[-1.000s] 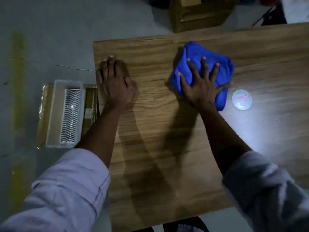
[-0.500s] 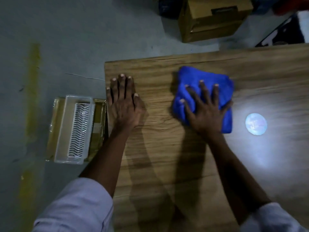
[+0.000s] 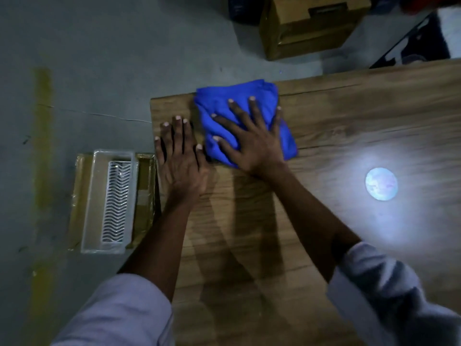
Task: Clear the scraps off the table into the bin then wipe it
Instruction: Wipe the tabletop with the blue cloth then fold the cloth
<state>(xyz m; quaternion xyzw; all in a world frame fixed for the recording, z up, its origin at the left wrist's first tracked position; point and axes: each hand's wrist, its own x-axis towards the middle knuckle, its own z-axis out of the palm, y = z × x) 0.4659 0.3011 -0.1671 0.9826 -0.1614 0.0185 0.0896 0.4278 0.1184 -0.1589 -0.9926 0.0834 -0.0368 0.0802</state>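
Right fingers [image 3: 255,116] press blue cloth [image 3: 217,101] on dim, seemingly wooden table [image 3: 349,121].

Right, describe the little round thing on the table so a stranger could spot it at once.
Start at the wooden table, then look right of the blue cloth under the right hand. There, in a bright pool of light, lies a small pale disc. It is the only round thing there, lying clear of the cloth.
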